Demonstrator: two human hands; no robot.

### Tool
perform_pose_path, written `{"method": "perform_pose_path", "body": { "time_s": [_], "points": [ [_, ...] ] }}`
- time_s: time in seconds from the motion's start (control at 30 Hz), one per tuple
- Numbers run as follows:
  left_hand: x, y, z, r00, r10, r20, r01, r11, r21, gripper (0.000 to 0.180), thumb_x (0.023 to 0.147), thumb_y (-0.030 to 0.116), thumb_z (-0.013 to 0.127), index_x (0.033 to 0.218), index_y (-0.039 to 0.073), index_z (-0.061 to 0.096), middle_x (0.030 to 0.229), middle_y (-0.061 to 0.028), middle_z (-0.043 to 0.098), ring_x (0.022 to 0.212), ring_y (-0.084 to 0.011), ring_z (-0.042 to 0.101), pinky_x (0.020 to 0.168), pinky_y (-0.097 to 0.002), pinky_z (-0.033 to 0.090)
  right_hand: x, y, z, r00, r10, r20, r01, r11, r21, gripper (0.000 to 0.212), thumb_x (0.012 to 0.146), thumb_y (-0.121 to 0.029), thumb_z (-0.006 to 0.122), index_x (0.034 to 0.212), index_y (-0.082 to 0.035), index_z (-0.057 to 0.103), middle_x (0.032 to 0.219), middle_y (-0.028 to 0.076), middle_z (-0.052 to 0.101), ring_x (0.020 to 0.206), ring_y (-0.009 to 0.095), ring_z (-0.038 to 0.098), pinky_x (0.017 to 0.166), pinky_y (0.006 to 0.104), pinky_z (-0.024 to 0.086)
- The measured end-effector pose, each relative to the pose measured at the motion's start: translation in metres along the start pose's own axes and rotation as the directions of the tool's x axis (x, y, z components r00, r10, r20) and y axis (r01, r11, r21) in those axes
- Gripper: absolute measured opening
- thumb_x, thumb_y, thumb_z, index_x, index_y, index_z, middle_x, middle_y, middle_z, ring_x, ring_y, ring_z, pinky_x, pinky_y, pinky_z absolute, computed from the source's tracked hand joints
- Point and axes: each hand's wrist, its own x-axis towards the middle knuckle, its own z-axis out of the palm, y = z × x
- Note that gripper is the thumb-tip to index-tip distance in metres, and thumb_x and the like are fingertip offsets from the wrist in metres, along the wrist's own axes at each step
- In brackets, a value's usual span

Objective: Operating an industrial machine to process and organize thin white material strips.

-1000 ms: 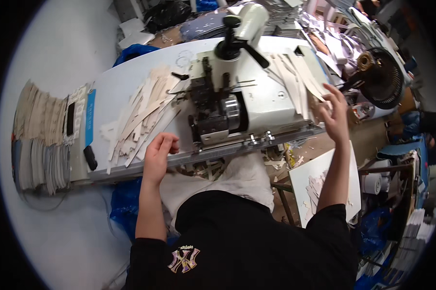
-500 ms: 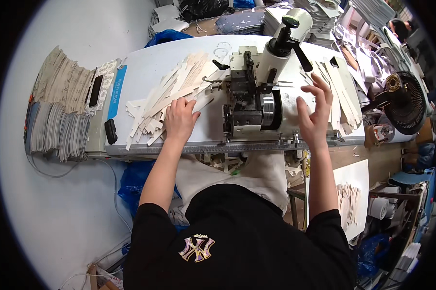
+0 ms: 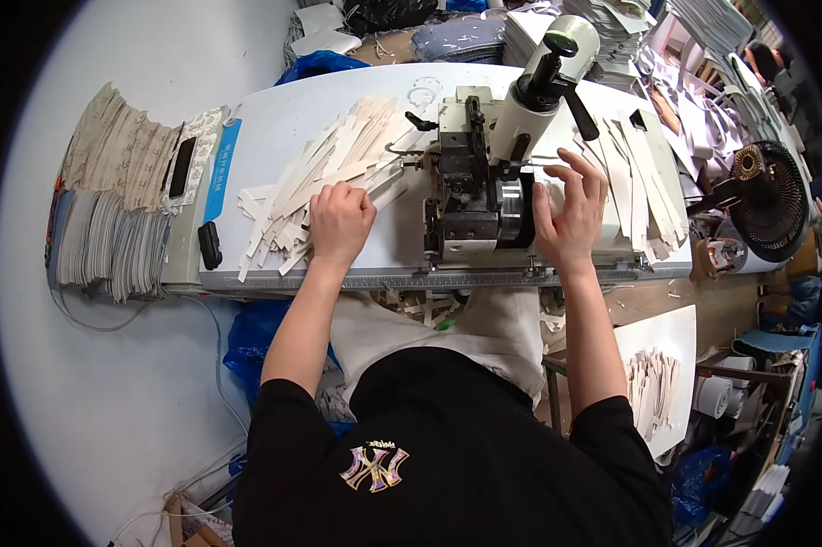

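A benchtop machine (image 3: 470,182) with a black block, a metal roller (image 3: 511,211) and a white column topped by a black knob stands mid-table. Left of it lies a loose heap of thin cream strips (image 3: 338,150). At the heap's near right edge, my left hand (image 3: 340,219) has its fingers curled under in a closed shape; what they hold, if anything, is hidden. My right hand (image 3: 570,214) hovers just right of the roller, fingers bent and apart, with nothing seen in it. More strips (image 3: 643,182) lie to its right, on the machine's right side.
Stacked sheets (image 3: 110,246) and a dark phone (image 3: 182,168) lie at the table's left end. A black fan (image 3: 768,196) stands at the right. Below it, a white board (image 3: 680,337) carries more strips. A metal ruler edge (image 3: 365,281) runs along the table's front.
My right hand has moved left, closer to the roller. My left hand's fingers have curled in more, staying at nearly the same spot by the strips.
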Motion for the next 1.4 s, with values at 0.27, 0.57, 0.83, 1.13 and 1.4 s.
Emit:
{"method": "perform_pose_path", "body": {
  "time_s": [0.27, 0.57, 0.83, 1.13, 1.4],
  "points": [
    [0.027, 0.031, -0.089, 0.952, -0.235, 0.197, 0.306, 0.712, -0.632, 0.022, 0.103, 0.024, 0.072, 0.114, 0.006, 0.078, 0.102, -0.0105, 0.072, 0.094, -0.0328, 0.07, 0.08, -0.0445, 0.056, 0.001, -0.002, -0.002, 0.999, -0.002, 0.04, 0.002, 1.0, 0.0, 0.019, 0.098, -0.015, 0.071, 0.115, -0.008, 0.071, 0.138, 0.01, 0.066, 0.128, 0.032, 0.056, 0.112, 0.0442, 0.042],
    [0.07, 0.079, -0.091, 0.939, 0.305, 0.158, -0.18, 0.83, -0.528, 0.034, 0.092, 0.029, 0.085, 0.119, 0.008, 0.08, 0.102, -0.0071, 0.069, 0.087, -0.0256, 0.068, 0.077, -0.038, 0.057, 0.005, -0.003, -0.008, 0.995, -0.026, 0.096, 0.023, 0.999, 0.026, 0.022, 0.095, -0.018, 0.071, 0.114, -0.008, 0.07, 0.135, 0.007, 0.066, 0.125, 0.033, 0.056, 0.109, 0.0459, 0.044],
    [0.067, 0.098, -0.069, 0.946, 0.316, 0.074, -0.239, 0.833, -0.499, 0.037, 0.086, 0.029, 0.089, 0.116, 0.008, 0.083, 0.101, -0.007, 0.07, 0.085, -0.0257, 0.07, 0.075, -0.0384, 0.058, 0.007, -0.004, -0.012, 0.98, -0.046, 0.191, 0.04, 0.999, 0.034, 0.022, 0.098, -0.026, 0.071, 0.109, -0.006, 0.071, 0.134, 0.007, 0.067, 0.123, 0.033, 0.056, 0.109, 0.0457, 0.043],
    [0.061, 0.102, -0.059, 0.956, 0.292, -0.037, -0.266, 0.803, -0.533, 0.035, 0.085, 0.025, 0.09, 0.112, 0.003, 0.083, 0.102, -0.0077, 0.069, 0.086, -0.0246, 0.069, 0.076, -0.0383, 0.058, 0.006, 0.005, -0.019, 0.992, 0.032, 0.118, -0.05, 0.987, 0.151, 0.015, 0.101, -0.015, 0.073, 0.107, -0.002, 0.07, 0.13, 0.01, 0.066, 0.119, 0.032, 0.058, 0.106, 0.0421, 0.045],
    [0.05, 0.104, -0.057, 0.979, 0.198, -0.048, -0.189, 0.796, -0.575, 0.032, 0.089, 0.019, 0.087, 0.116, 0.002, 0.082, 0.105, -0.0079, 0.068, 0.092, -0.0242, 0.068, 0.079, -0.0364, 0.057, -0.005, 0.033, -0.075, 0.912, 0.373, -0.173, -0.288, 0.88, 0.378, 0.025, 0.11, -0.017, 0.067, 0.128, -0.001, 0.065, 0.135, 0.011, 0.059, 0.123, 0.026, 0.054, 0.106, 0.0375, 0.044]
  ]
}}
